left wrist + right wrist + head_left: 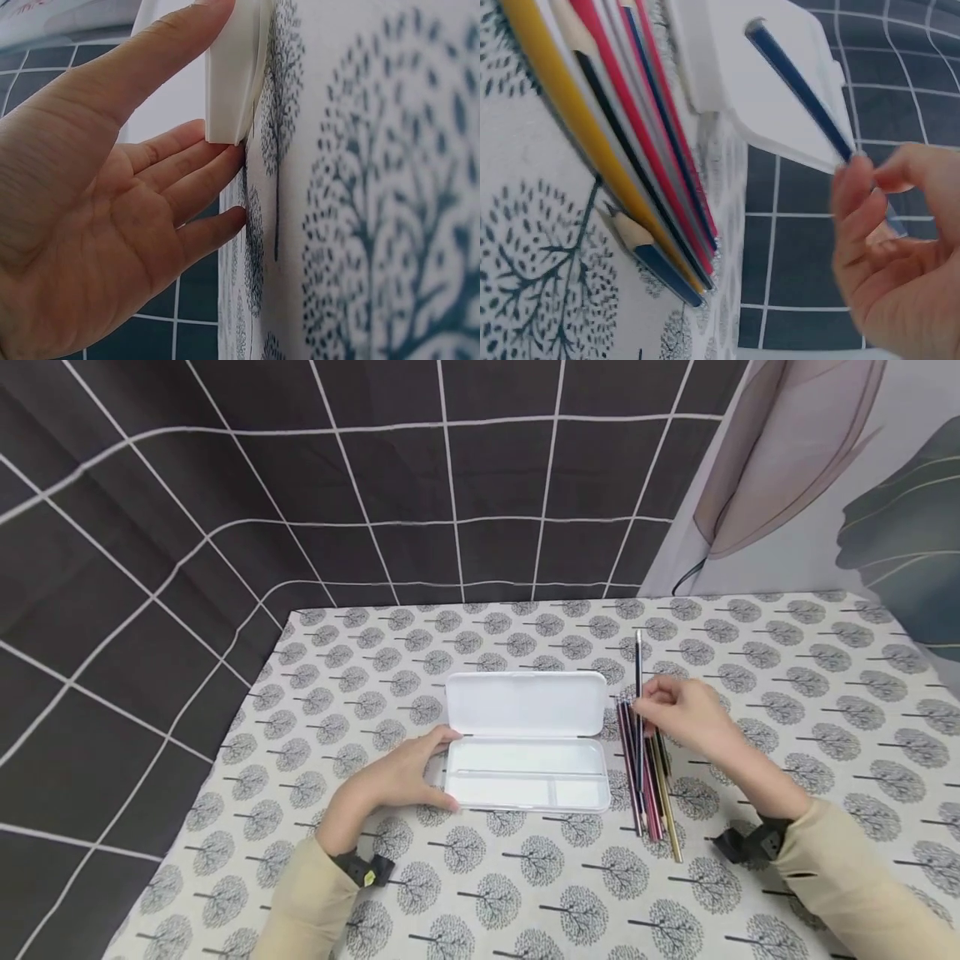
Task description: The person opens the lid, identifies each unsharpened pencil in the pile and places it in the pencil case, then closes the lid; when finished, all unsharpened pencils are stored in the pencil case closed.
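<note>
Sleeves (pixel 307 906) in beige at near left and near right, with a dark strapped device at each wrist. Beneath, pale tablecloth (pixel 513 889) printed with grey trees. At right, loose bundle of pencils (pixel 652 814) in gold, red and dark shades, lying just beside a white case (pixel 498 792). At the case's left end, left hand (pixel 405 772) with fingers stretched out and thumb spread, touching its side. Above the bundle, right hand (pixel 686 714) pinching one dark blue pencil (pixel 638 672) between thumb and fingers. Inside the case, one long far compartment and two near ones; lid (pixel 525 703) tipped back on the far side. Farthest, dark white-gridded cloth (pixel 390 468), with leaf-patterned curtain (pixel 795 452) at far right.
</note>
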